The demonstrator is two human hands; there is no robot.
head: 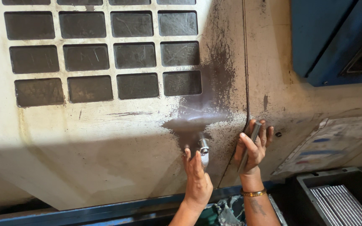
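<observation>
My left hand [197, 178] reaches up to a small metal handle [204, 150] on a worn cream machine door [105, 138] and grips it. The paint around the handle is rubbed dark. My right hand [253, 146] rests against the door's edge seam and holds a thin grey metal rod [249, 147] upright against its palm. A gold-coloured bangle [253, 193] sits on my right wrist.
A grid of dark rectangular window panes [105, 54] fills the door's upper part. A blue control box [336, 37] hangs at the upper right. A dark bin of several grey metal rods [342, 205] stands at the lower right. A crumpled cloth [227, 211] lies below my hands.
</observation>
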